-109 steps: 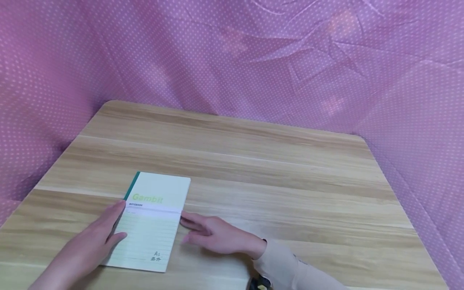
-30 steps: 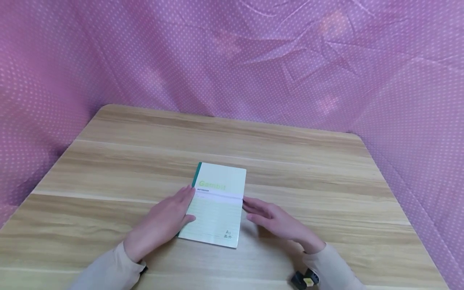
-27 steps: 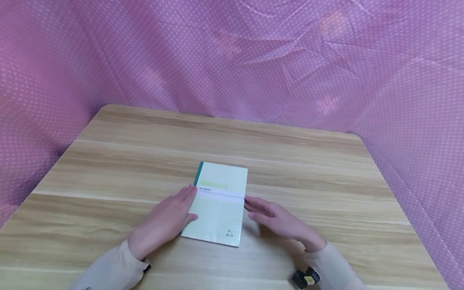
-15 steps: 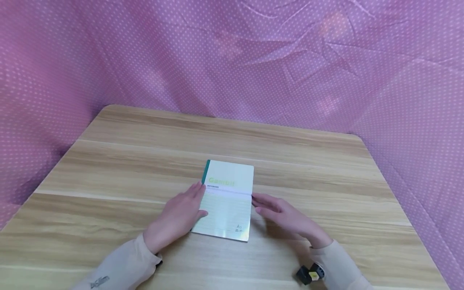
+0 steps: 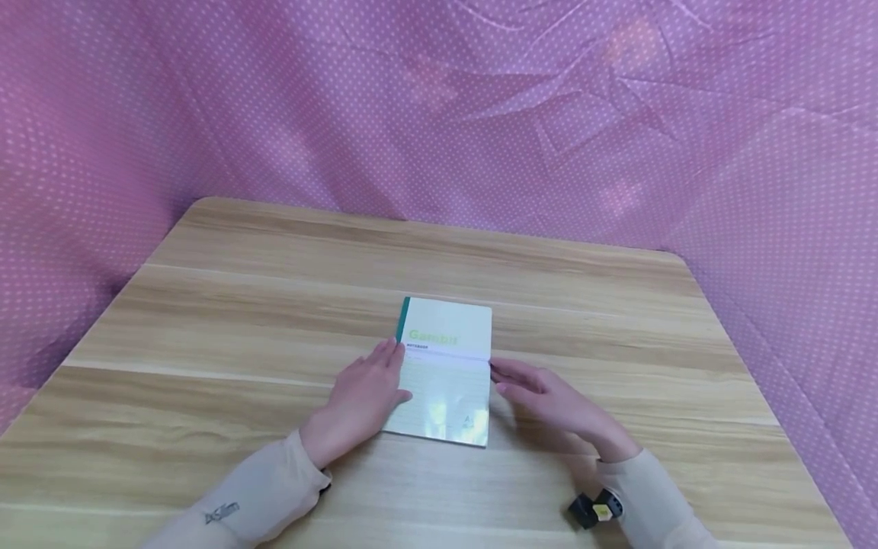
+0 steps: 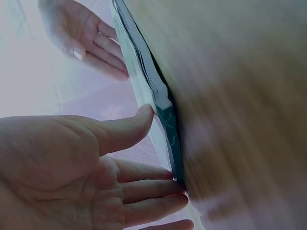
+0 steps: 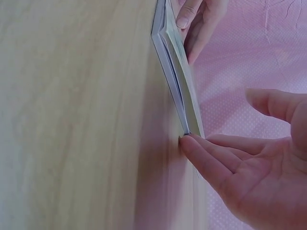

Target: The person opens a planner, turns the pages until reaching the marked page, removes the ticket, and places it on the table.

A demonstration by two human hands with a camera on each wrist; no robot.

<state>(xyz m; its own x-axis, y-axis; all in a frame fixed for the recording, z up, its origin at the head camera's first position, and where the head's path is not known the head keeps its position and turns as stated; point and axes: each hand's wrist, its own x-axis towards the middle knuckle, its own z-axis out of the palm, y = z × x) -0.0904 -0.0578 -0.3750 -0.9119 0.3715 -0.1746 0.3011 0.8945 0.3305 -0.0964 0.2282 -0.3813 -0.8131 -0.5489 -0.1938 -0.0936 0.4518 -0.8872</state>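
Observation:
A pale notebook [image 5: 447,374] with a green spine and "Gambit" on its cover lies on the wooden table. My left hand [image 5: 365,390] is at its spine side. In the left wrist view the straight fingers of that hand [image 6: 144,191] meet the green spine [image 6: 171,139], and the thumb touches the cover's edge. My right hand [image 5: 549,393] is at the opposite edge. Seen from the right wrist, its extended fingertips [image 7: 189,141] touch the page edges of the notebook [image 7: 175,81], while the thumb stands apart from it.
The wooden table [image 5: 274,305] extends around the notebook on all sides. Pink dotted cloth [image 5: 439,114] hangs behind it and at both sides. A small black device [image 5: 595,509] sits at the right sleeve's cuff.
The notebook has slid from the left side of the table to near its middle, rightward and slightly away. Both hands have moved along with it, keeping to its two long edges.

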